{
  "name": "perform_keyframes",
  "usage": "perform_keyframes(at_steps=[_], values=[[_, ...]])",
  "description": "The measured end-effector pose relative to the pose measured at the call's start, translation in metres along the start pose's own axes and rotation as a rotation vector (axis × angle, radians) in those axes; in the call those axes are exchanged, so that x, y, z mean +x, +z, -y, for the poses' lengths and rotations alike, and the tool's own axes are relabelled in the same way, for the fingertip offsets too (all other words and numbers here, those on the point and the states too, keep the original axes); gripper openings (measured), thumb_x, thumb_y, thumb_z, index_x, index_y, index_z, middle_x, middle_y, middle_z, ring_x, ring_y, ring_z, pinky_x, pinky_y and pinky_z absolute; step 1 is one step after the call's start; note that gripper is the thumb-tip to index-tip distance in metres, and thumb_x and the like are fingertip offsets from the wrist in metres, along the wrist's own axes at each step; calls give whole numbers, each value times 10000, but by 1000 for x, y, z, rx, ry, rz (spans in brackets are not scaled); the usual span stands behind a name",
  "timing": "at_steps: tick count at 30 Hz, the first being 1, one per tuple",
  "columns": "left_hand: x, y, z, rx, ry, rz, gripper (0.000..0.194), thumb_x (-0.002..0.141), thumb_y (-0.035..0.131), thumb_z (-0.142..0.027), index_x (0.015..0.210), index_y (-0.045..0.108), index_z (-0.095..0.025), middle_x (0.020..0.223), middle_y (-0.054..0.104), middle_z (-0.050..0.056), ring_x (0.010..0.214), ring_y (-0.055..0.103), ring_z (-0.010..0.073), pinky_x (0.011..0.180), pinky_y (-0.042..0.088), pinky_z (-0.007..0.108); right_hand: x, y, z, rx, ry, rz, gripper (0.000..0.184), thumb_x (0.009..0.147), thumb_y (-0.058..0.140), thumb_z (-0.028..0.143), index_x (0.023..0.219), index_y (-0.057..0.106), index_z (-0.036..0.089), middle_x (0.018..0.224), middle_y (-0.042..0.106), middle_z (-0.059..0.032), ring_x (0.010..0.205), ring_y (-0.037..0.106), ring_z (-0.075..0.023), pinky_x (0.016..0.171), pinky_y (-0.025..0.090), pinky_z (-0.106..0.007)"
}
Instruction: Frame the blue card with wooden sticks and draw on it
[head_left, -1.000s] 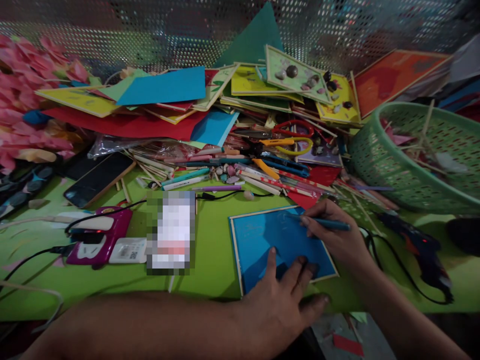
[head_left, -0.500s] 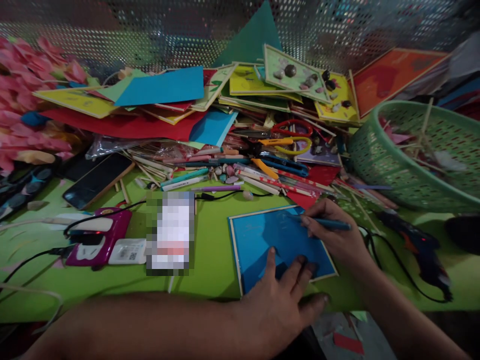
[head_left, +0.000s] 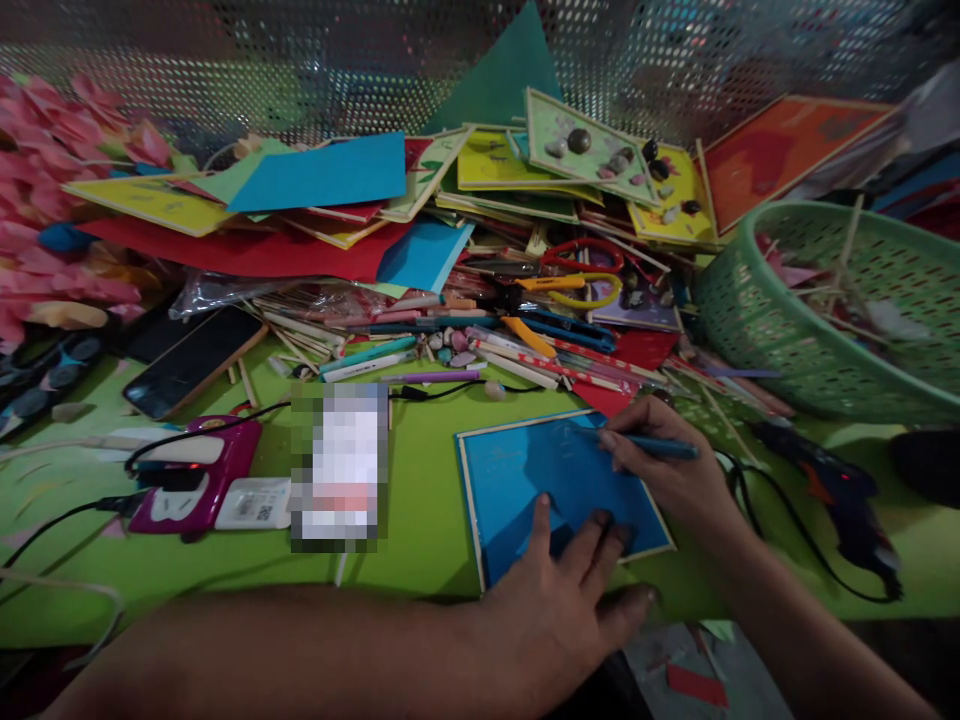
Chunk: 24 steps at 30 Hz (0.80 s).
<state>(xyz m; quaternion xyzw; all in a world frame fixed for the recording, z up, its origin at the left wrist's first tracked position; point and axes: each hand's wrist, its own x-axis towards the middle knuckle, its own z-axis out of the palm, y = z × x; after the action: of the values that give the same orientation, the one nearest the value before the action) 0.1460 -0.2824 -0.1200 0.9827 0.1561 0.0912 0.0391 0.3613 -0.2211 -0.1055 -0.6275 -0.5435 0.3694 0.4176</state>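
Observation:
A blue card (head_left: pixel 517 490) edged with thin pale sticks lies on the green table in front of me. Faint light marks show near its upper part. My left hand (head_left: pixel 559 610) rests on the card's lower edge, fingers spread and flat. In my right hand (head_left: pixel 667 455), pinched between thumb and fingers, is a blue pen (head_left: pixel 656 446). Its tip touches or hovers just over the card's upper middle; I cannot tell which. Part of the card's lower edge is hidden under my left hand.
A green plastic basket (head_left: pixel 750 300) stands at right, with a glue gun (head_left: pixel 840 490) and its cable below. Pens, sticks, pliers (head_left: pixel 529 315) and coloured cards (head_left: pixel 322 175) pile up behind. A blurred-out phone (head_left: pixel 345 460) and a purple power strip (head_left: pixel 236 450) lie left.
The pen and my right hand have shifted very slightly, with the pen's back end a little further left. My left hand stays in place on the card.

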Motion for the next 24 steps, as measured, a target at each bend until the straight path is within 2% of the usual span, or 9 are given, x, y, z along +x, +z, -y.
perform_keyframes(at_steps=[5,11,24], values=[[0,1,-1,5,-8,-11,442,1067,426,-345,1482,566,-292,1585,479,207,1433,452,388,1044,291,732,-1,-2,-4,-29,-2,-1,343,820,797,514,775,595,240,645,609,9,514,522,-134,470,412,-269],[0,3,-1,5,-3,-10,456,1053,447,-351,1490,558,-286,1582,480,212,1432,448,397,1034,291,741,-1,-2,-3,-10,5,4,325,829,793,503,810,605,239,668,624,3,536,544,-141,488,430,-273],[0,2,0,-5,3,4,467,1060,440,-348,1512,531,-274,1583,474,217,1426,447,402,1037,308,730,0,-3,0,-40,-7,-3,350,797,808,518,753,594,244,641,600,13,515,513,-137,472,405,-275]])
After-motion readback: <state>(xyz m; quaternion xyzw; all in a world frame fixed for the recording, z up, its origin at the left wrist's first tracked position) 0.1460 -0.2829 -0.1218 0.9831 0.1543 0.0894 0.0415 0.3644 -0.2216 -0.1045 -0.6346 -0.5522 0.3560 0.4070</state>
